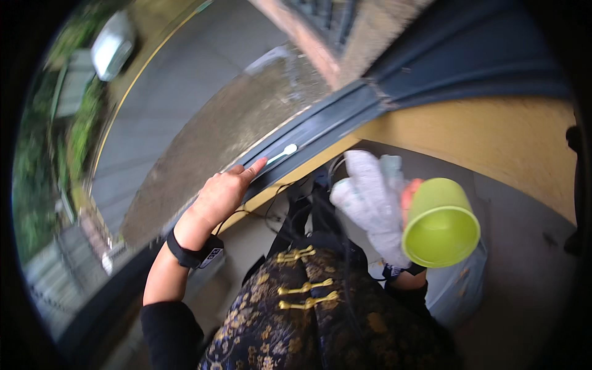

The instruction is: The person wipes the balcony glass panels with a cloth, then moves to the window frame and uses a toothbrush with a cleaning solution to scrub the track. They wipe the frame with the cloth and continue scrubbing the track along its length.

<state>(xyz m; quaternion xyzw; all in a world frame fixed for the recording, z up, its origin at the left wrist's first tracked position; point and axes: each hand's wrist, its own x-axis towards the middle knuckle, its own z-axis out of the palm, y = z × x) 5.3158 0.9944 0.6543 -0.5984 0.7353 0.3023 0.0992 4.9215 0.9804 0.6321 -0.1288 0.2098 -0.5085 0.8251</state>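
My left hand [223, 192] is closed, its index finger stretched along a thin handle with a white rounded end, like a small spoon or brush [288, 150]. This lies over the dark blue ledge [317, 137]. In my right hand [408, 196] is a lime-green plastic cup [441, 213], tipped so its open mouth faces me; its inside looks bare. White glove-like cloth [373, 200] covers or hangs by the same hand; whether it is worn or held I cannot make out. Only some pinkish fingers show beside the cup.
A yellow wall [481, 129] runs below the ledge on the right. Beyond the ledge, far down, are a road [197, 74] and a white vehicle [113, 46]. A pale translucent bag [459, 290] stands below the cup. Dark cables [271, 209] hang near my legs.
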